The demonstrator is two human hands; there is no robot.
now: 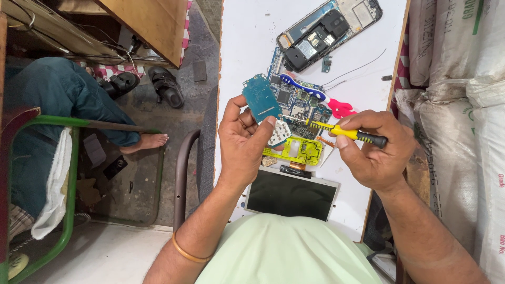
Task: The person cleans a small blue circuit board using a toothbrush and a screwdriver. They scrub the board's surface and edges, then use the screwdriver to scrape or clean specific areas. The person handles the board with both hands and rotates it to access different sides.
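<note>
The left hand (243, 141) is raised above the white table (247, 47), palm toward the camera, fingers curled. It holds a small teal circuit board (260, 99) that stands up out of the grip, pinched low between the thumb and the fingers, with most of the board showing above the fingertips. A white keypad piece (279, 132) sits just under the thumb tip, touching it; whether the hand also grips it I cannot tell.

The right hand (376, 152) is closed around a yellow-and-black screwdriver (347, 132). The black end of the handle lies between thumb and forefinger, and the thin metal tip points left, reaching the lower edge of the teal board near the left thumb.

Below both hands lie a yellow-green phone frame (300, 151) and a dark screen panel (292, 193) with a white border. Further up the table are a blue circuit board (294, 102), a toothbrush (315, 94) with a pink handle, and an opened phone body (326, 31). On the floor to the left, another person's bare foot (147, 141) rests near a pair of black sandals (147, 84).
</note>
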